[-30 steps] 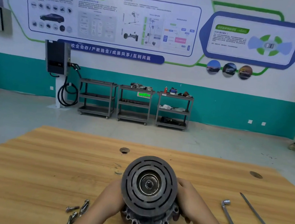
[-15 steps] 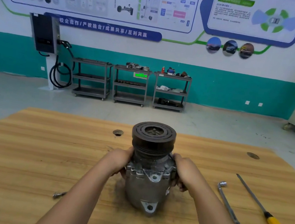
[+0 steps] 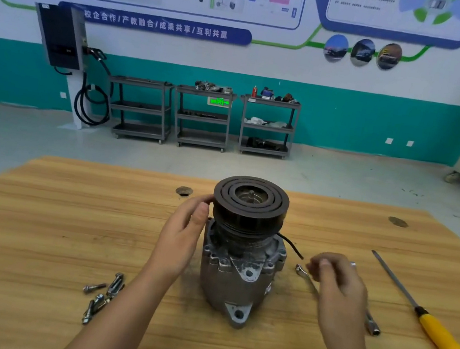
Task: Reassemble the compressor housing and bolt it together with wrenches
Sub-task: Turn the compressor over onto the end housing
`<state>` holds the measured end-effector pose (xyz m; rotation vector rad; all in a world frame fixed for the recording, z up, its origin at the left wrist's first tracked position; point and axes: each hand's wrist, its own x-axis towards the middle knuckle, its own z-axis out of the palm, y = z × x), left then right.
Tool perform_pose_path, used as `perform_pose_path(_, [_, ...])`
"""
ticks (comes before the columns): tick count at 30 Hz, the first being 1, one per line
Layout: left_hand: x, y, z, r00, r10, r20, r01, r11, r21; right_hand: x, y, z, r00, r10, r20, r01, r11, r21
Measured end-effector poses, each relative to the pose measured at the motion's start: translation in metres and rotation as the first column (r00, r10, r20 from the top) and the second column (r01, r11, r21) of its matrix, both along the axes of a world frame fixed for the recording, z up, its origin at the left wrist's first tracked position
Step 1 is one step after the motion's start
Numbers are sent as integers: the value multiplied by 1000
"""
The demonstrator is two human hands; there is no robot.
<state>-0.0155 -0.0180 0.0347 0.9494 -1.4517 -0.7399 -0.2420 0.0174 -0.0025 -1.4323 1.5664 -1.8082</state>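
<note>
The grey compressor housing (image 3: 233,281) stands upright on the wooden table (image 3: 37,236), its dark grooved pulley (image 3: 249,203) on top. My left hand (image 3: 183,233) is beside the pulley's left side with relaxed fingers, the thumb tip at the rim. To the right of the housing, my right hand (image 3: 337,287) is blurred, with loosely curled fingers, and hovers over a thin wrench (image 3: 302,273) lying on the table. I cannot tell whether it touches the wrench. An L-shaped socket wrench (image 3: 372,326) pokes out from behind that hand. Several loose bolts (image 3: 104,294) lie at the front left.
A yellow-handled screwdriver (image 3: 441,341) lies at the right of the table. A black wire (image 3: 292,246) sticks out of the housing's right side. Two round holes (image 3: 183,191) are in the tabletop's far part. Grey shelf carts (image 3: 202,117) stand by the far wall.
The compressor was tipped from facing me to standing upright on the table. Both hands have let go of it; the right one has moved off to the right over the wrench.
</note>
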Motion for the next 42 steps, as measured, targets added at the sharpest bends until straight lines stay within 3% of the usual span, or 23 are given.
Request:
perform_pose_path(3, [1,-1,4,991,-126,39,123,989,88,11,-7,-7,972,228,51,-233,936,263])
perform_pose_path(5, [2,-2,0,985,-162,61,154,981,121,15,-12,-8,941,310,139,-338,889,310])
perform_pose_path(11, [9,5,-30,950,-296,104,262,931,255,26,-33,-6,825,505,256,-559,798,226])
perform_pose_path(17, [10,6,-53,952,-297,71,261,912,317,37,-44,-19,846,483,229,-510,856,79])
perform_pose_path(23, [9,5,-55,961,-276,22,258,921,291,29,-42,-23,681,620,390,-658,752,-45])
perform_pose_path(30, [11,4,-55,926,-351,-137,375,893,249,25,-41,-26,773,577,262,-580,811,-77])
perform_pose_path(36, [18,0,-62,888,-333,-318,407,891,202,31,-33,-28,947,310,82,-292,940,-175])
perform_pose_path(39, [18,-3,-63,880,-257,-398,360,909,209,33,-28,-27,976,216,-8,-212,948,-237])
perform_pose_path(42, [16,-3,-66,925,-134,-357,221,951,215,35,-25,-29,990,55,-131,-92,952,-293])
